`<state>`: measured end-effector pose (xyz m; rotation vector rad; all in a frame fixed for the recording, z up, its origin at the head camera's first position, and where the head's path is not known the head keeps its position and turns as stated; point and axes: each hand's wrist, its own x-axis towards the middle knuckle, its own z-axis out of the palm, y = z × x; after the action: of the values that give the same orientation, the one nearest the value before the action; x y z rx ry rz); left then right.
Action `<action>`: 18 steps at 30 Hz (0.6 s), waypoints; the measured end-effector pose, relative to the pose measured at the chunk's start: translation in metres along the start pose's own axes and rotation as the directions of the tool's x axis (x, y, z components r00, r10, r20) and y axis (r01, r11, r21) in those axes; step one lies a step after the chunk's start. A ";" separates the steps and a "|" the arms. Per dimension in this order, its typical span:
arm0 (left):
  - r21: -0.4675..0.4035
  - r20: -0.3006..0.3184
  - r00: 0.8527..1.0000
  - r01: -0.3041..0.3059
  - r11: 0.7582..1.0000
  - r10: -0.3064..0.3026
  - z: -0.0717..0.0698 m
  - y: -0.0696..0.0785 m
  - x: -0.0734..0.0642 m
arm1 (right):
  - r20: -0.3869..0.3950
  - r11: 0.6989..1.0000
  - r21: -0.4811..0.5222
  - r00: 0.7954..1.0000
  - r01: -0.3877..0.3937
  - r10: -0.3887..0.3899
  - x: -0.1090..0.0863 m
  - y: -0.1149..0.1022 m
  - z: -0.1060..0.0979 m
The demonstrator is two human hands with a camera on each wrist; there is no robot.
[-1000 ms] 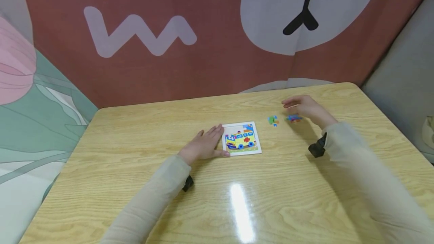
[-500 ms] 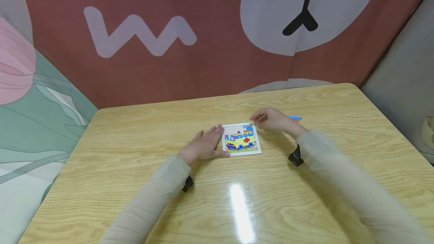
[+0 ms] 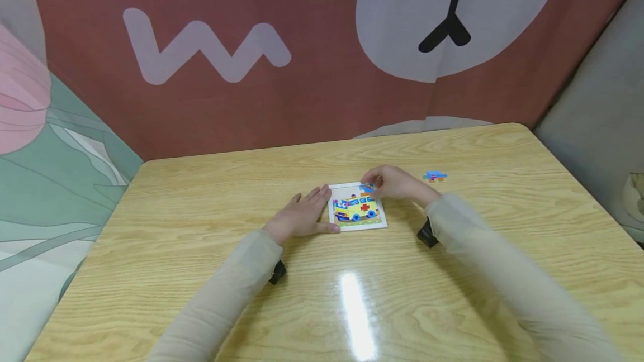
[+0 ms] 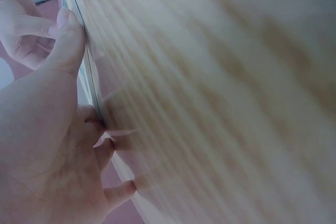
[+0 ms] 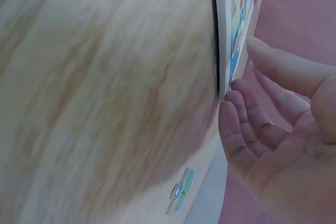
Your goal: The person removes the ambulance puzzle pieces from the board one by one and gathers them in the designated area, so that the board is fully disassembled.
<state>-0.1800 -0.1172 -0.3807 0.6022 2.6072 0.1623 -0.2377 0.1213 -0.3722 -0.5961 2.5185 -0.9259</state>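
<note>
Bordering wide tabletop (image 3: pixel 201 200), left fingers (image 3: pixel 319 196) touch the frame edge (image 3: pixel 330 211).

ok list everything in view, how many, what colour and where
Table: 1, pale wood, across the foreground
Puzzle board: 1, white frame with yellow ambulance, on the table
Loose puzzle piece: at least 1, blue and orange, right of the board
Backdrop: 1, red-brown with pale and black shapes, behind
Side panel: 1, pink and green, far left
Side surface: 1, grey, far right
Unclear object: 1, pale, right edge
Wrist devices: 2, black, one per wrist
Sleeves: 2, pale, both arms
Left hand: 1, bare, on the board's left edge
Right hand: 1, bare, at the board's upper right corner, grip unclear
</note>
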 end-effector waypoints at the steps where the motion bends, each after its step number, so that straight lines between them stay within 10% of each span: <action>1: 0.003 -0.002 1.000 -0.001 1.000 0.001 0.000 0.000 0.000 | -0.001 1.000 -0.014 1.000 0.010 -0.010 0.001 0.000 0.001; 18: 0.009 -0.006 1.000 -0.005 1.000 0.005 0.000 -0.001 0.000 | 0.021 0.991 -0.125 0.999 -0.041 0.044 0.006 -0.009 0.005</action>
<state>-0.1798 -0.1178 -0.3810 0.6127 2.6140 0.1549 -0.2378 0.1099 -0.3709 -0.5845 2.5713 -0.7460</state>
